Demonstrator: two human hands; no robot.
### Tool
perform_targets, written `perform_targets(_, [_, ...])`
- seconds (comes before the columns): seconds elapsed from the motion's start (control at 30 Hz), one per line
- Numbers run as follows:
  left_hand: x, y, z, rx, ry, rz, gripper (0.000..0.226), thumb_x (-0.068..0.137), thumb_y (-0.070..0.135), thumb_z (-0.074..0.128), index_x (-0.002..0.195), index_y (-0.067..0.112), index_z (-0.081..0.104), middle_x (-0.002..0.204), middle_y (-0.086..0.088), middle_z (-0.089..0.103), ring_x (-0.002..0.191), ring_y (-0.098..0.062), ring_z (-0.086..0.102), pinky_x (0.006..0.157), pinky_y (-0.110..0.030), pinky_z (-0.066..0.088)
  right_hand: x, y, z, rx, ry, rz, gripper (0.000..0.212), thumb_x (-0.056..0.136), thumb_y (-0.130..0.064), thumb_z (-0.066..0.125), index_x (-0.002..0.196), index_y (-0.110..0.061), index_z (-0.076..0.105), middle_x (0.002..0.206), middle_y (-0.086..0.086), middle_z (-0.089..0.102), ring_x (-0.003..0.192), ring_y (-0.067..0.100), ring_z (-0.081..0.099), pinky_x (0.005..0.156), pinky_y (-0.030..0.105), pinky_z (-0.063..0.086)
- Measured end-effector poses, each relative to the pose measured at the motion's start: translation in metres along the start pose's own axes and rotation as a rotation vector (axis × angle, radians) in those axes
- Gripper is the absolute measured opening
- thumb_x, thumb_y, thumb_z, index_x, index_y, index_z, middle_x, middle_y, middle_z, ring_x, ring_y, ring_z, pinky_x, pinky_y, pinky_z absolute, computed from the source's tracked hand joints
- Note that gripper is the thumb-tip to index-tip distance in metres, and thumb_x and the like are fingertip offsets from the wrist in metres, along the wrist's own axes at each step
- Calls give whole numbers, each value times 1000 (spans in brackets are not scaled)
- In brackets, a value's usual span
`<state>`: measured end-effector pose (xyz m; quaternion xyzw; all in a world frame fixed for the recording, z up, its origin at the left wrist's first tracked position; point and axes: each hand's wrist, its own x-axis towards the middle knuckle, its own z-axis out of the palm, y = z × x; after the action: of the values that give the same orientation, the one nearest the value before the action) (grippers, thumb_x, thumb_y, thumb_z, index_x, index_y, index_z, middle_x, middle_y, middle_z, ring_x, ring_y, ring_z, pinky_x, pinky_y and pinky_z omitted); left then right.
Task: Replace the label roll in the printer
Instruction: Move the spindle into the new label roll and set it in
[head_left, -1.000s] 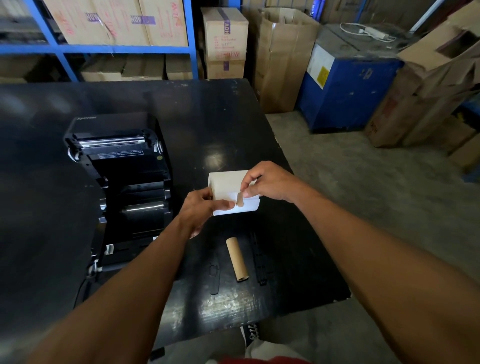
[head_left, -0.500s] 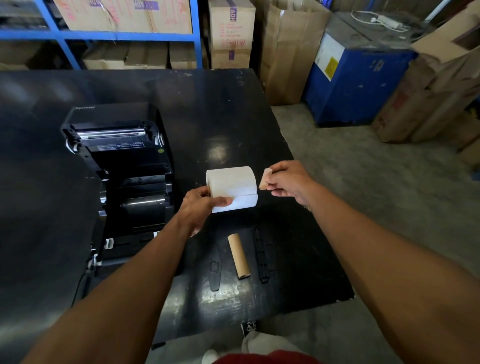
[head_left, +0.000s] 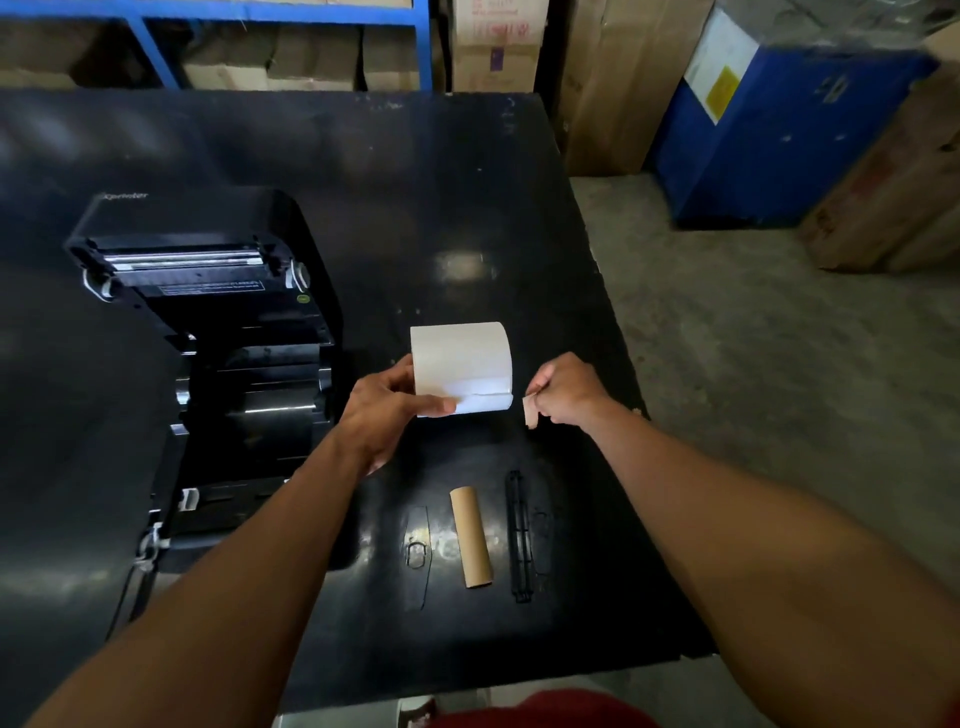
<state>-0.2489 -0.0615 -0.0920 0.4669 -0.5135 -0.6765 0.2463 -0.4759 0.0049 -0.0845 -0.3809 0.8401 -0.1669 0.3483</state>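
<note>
A full white label roll (head_left: 460, 361) is held above the black table (head_left: 467, 208), gripped at its left end by my left hand (head_left: 387, 410); its loose leading edge curls at the bottom. My right hand (head_left: 566, 389) is just right of the roll, apart from it, pinching a small brown strip of tape (head_left: 531, 411). The black label printer (head_left: 208, 332) stands at the left with its lid open and its roll bay exposed. An empty brown cardboard core (head_left: 471, 538) lies on the table near the front edge.
A black plastic spindle bar (head_left: 518, 538) lies right of the core, and flat black guide pieces (head_left: 417, 545) lie to either side. The table's right edge drops to a concrete floor. Cardboard boxes (head_left: 613, 88), a blue machine (head_left: 769, 124) and blue shelving (head_left: 415, 41) stand behind.
My right hand peeled the brown tape strip off the roll's front and pulled it away to the right. The roll's leading edge is now loose. My left hand kept holding the roll.
</note>
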Motion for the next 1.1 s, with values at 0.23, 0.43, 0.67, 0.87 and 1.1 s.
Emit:
perform_targets(0.23, [14,-10,-2,-66,28,-32,51,60,-11,81,99,23,80,109,0,78,102,-14,73,87,-17,53,23,-3,14,-52,-58,3,13,77,-3,80,85,-13,80,94,11,77,91,25,71,88,39,60])
perform_targets(0.43, [18,-15,1,-123,57,-49,42,61,-15,78,89,16,81,117,-4,76,96,-12,74,76,-12,55,34,-1,20,-117,-83,-4,12,77,-2,80,80,-13,77,93,9,76,96,25,71,91,39,58])
perform_targets(0.67, [22,-14,10,-177,66,-68,44,62,-18,78,96,12,77,123,-8,73,95,-13,75,74,-13,55,37,0,22,-185,25,77,38,78,-20,82,105,-13,56,107,9,62,102,30,63,75,35,49])
perform_targets(0.87, [18,-14,12,-164,59,-89,44,62,-17,79,97,10,77,124,-8,72,93,-12,75,72,-10,55,26,3,29,-126,110,79,35,83,-16,80,108,-12,57,105,10,62,107,32,64,79,36,51])
perform_targets(1.1, [2,-13,7,-143,12,-67,48,60,-16,79,100,11,77,112,-3,77,96,-15,75,78,-15,58,-21,1,25,-146,-93,194,25,80,-16,83,92,-6,64,82,12,71,65,21,73,63,37,65])
